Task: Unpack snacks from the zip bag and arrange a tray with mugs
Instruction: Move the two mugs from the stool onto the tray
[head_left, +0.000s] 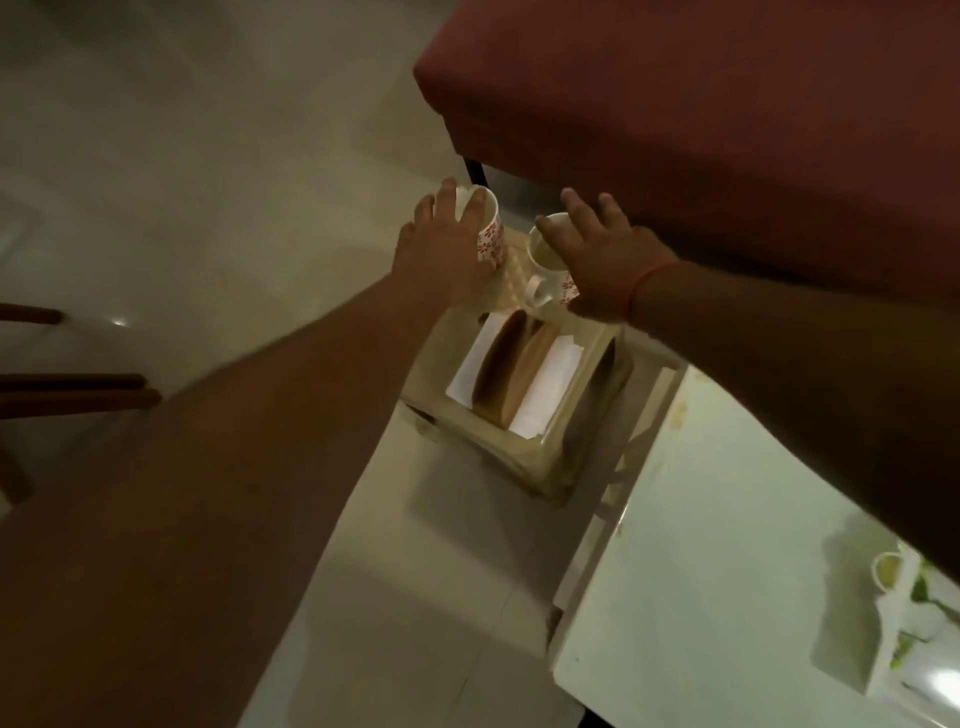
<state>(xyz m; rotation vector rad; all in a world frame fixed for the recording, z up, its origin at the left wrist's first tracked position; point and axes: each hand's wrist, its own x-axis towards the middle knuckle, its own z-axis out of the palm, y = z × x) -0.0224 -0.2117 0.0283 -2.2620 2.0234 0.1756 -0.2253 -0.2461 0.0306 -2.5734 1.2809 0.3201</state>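
Here, left hand (441, 249) gripping cylindrical floral mug (491, 234)

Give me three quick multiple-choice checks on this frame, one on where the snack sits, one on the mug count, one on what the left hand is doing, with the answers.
1. Where is the brown snack?
A. On white paper in the tray's near part
B. Inside a mug
C. On the red seat

2. How many mugs with red flower print are on the tray?
A. One
B. Two
C. Four

3. What is the left hand doing?
A. Resting flat on the floor
B. Holding the paper
C. Gripping the left mug over its rim

Answers:
1 A: the snack lies on the white paper, nearer the camera than the mugs.
2 B: the left mug and the right mug stand at the tray's far end.
3 C: its fingers wrap the left mug's top, while the right hand sits against the right mug, grip unclear.
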